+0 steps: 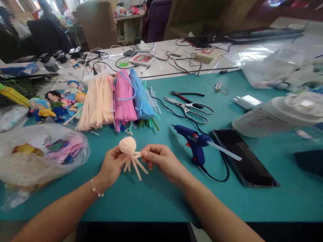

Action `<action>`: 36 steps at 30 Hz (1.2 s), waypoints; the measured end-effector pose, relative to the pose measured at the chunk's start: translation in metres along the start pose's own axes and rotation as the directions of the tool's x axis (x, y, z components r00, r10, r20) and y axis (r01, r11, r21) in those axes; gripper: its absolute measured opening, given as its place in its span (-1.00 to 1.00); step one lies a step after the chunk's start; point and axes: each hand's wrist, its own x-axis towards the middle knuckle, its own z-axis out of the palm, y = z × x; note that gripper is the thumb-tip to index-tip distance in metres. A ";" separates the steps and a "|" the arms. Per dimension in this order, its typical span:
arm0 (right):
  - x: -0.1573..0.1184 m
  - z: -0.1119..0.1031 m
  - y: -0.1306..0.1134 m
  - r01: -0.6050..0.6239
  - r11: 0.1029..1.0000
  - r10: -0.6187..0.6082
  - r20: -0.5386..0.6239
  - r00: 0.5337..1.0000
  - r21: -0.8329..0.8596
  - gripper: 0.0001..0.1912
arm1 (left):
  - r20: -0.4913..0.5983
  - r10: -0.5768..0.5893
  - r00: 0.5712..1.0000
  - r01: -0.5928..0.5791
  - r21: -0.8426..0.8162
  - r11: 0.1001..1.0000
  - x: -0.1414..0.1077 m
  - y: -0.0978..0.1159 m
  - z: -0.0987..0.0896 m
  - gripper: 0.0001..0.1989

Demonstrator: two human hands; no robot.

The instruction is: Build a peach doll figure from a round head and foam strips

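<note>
A peach-coloured pipe-cleaner figure (127, 145) with a round head and several thin strands hanging beneath it is held above the green mat. My left hand (112, 164) pinches it just under the head, on the left side. With thumb and forefinger, my right hand (161, 159) grips one or more of the strands, which stretch out to the right. The other strands fan downward, their ends loose. Behind the figure lie bundles of peach pipe cleaners (97, 102), pink pipe cleaners (124, 97) and blue pipe cleaners (142, 95).
To the right are a blue glue gun (194, 141) with its cable, scissors (193, 109), pliers (186, 95), a phone (244, 158) and a pale bottle (277, 114) on its side. A plastic bag of scraps (42, 151) and small dolls (57, 104) sit at left.
</note>
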 end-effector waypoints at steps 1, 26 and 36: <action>0.000 0.001 0.001 0.000 1.000 0.000 -0.003 1.000 0.027 -0.66 | -0.007 -0.001 1.000 0.000 -0.011 1.000 0.000 0.001 0.001 -0.68; -0.001 0.000 0.000 -0.057 0.997 0.060 0.087 0.994 -0.042 -0.77 | 0.037 0.065 0.997 -0.068 0.091 0.994 0.000 -0.003 -0.010 -0.68; 0.000 0.007 0.007 -0.127 0.988 0.119 0.098 0.988 0.082 -0.85 | 0.090 -0.008 0.996 0.002 0.075 0.997 -0.002 -0.003 -0.008 -0.69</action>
